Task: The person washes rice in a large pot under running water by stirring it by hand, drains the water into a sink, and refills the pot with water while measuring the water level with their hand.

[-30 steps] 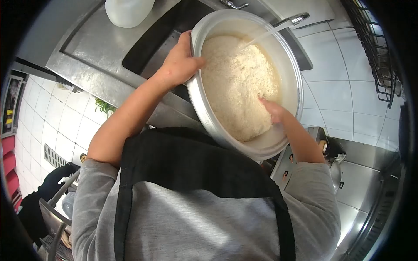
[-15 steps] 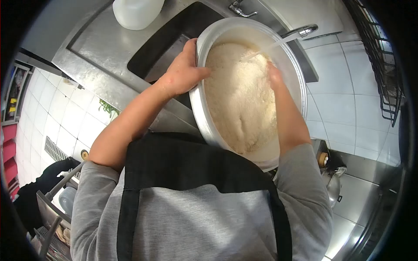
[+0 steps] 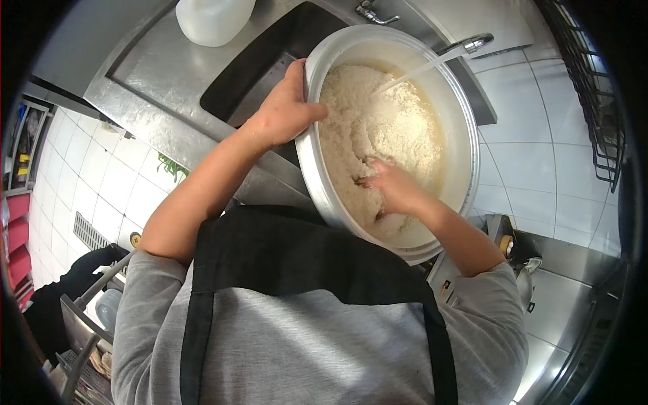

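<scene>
A large round metal pot (image 3: 312, 145) sits tilted over the sink, holding wet, pale grains that look like rice (image 3: 351, 101). Water runs into it from a curved faucet (image 3: 478, 44). My left hand (image 3: 290, 104) grips the pot's left rim, thumb on the inner side and fingers around the outside. My right hand (image 3: 391, 185) is down in the grains near the pot's lower middle; its fingertips are partly buried, and the fingers that show are spread and bent.
A dark sink basin (image 3: 270, 64) lies left of the pot, with a white plastic jug (image 3: 214, 19) on the steel counter (image 3: 152, 74). A black wire rack (image 3: 584, 88) hangs at the right. Metal pans (image 3: 525, 280) stand lower right.
My right hand has moved from the pot's right side down and left into the middle of the grains. Cloudy water now shows along the right side. My left hand stays on the rim.
</scene>
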### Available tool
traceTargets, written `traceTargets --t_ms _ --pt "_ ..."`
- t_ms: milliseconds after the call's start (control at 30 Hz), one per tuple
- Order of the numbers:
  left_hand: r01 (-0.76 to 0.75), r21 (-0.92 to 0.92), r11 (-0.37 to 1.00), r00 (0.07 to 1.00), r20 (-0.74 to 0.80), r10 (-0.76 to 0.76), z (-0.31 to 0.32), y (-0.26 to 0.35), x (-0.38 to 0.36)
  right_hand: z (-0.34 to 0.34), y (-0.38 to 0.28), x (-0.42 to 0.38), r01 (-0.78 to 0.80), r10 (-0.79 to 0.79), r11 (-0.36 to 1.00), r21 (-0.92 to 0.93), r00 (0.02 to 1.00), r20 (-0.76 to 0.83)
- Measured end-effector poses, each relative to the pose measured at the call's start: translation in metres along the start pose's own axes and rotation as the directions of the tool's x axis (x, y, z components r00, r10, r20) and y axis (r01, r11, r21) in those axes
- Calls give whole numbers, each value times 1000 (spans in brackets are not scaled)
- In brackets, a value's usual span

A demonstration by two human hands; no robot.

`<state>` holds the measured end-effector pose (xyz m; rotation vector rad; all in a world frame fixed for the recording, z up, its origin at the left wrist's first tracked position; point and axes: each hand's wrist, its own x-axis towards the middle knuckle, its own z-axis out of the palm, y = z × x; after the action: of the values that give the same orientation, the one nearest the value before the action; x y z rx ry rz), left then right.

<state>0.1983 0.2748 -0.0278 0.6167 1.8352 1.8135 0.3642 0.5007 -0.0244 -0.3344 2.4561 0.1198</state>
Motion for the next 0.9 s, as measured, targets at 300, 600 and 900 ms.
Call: traceTargets --t_ms 300,600,900 --pt "-29 33 999 999 -24 30 0 -3 2 3 124 28 -463 658 726 509 684 -316" --pt "-32 48 998 999 -6 32 -1 -7 3 -41 146 177 -47 392 255 966 918 -59" --pt "3 49 999 1000 18 -4 -4 8 -2 -64 -4 107 139 -185 958 250 968 170"
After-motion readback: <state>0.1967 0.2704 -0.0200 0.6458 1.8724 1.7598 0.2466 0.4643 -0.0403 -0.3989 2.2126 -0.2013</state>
